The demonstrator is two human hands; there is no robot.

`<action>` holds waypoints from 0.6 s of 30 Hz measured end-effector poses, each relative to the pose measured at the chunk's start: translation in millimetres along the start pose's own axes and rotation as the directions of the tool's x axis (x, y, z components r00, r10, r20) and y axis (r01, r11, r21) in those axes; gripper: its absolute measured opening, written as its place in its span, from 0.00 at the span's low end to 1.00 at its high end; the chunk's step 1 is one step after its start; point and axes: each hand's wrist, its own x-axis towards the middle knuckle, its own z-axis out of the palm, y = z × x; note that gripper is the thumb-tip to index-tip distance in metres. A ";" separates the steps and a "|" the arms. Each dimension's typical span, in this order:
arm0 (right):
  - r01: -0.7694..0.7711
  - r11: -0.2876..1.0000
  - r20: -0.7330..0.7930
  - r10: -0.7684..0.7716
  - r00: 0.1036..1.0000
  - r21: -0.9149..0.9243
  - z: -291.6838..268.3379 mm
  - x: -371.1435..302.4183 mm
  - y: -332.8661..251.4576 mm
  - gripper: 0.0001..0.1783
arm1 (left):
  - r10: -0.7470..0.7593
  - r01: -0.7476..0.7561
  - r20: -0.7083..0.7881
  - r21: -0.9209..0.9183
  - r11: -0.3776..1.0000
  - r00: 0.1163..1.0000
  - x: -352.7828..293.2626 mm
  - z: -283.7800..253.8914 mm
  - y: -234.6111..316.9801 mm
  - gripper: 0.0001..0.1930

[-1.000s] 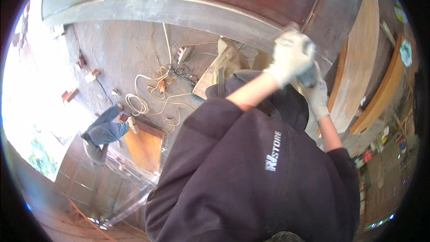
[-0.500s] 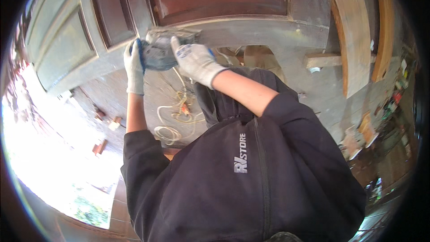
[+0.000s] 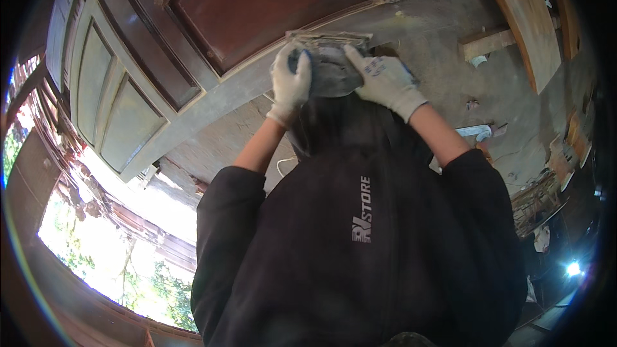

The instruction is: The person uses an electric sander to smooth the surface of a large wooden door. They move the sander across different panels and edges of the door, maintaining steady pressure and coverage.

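Note:
A dusty dark-grey power sander (image 3: 333,72) with a flat, wide pad rests against the near edge of a panelled wooden door (image 3: 270,9). Gloved in white knit with blue on the palm side, my left hand (image 3: 291,83) grips the sander's left side. My right hand (image 3: 387,83), in a matching glove, holds its right side, with the index finger stretched along the top. The door has dark red-brown panels and a greyish, dusty frame. Where the pad meets the wood is partly hidden by the tool.
Curved wooden boards (image 3: 524,22) lie at the right, one across a short wood block (image 3: 488,45). Wood scraps (image 3: 569,148) and debris litter the floor at the far right. A pale cord (image 3: 283,166) shows beside my left forearm. Bright openings are at the left.
Both hands have moved to the right along the door's near edge with the sander. The view has also turned, so the door now slants and the floor cord is mostly hidden.

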 end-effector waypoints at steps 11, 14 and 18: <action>-0.190 0.981 -0.277 0.174 0.945 -0.029 -22.0 6.9 27.1 0.37 | 0.104 -0.092 0.075 -0.141 0.986 0.992 60.2 34.9 53.3 0.16; 0.023 0.998 -0.249 -0.008 0.968 0.054 5.5 20.2 -25.9 0.36 | -0.098 0.098 0.011 -0.231 0.968 0.995 41.7 -23.8 -24.1 0.21; 0.202 0.978 -0.229 -0.210 0.951 -0.055 52.7 60.4 -99.9 0.32 | -0.258 0.240 -0.011 -0.331 0.913 0.966 10.1 -124.5 -83.5 0.17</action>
